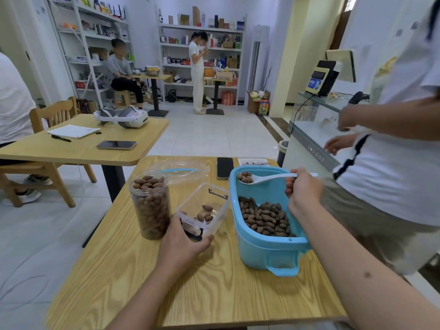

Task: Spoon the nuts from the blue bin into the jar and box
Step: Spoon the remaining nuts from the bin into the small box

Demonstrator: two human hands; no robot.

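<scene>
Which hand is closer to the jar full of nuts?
Left. The left hand grips the clear box right beside the jar; the right hand holds the spoon over the blue bin.

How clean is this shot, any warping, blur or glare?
Head view: wide-angle bending curves the wooden table edges and the shelving; the round clear plastic jar of nuts and blue plastic bin look sharp; lighting is soft and even, shadows faint, no strong glare; distant people are soft.

Left hand (184, 239) gripping; right hand (303, 189) curled, raised.
</scene>
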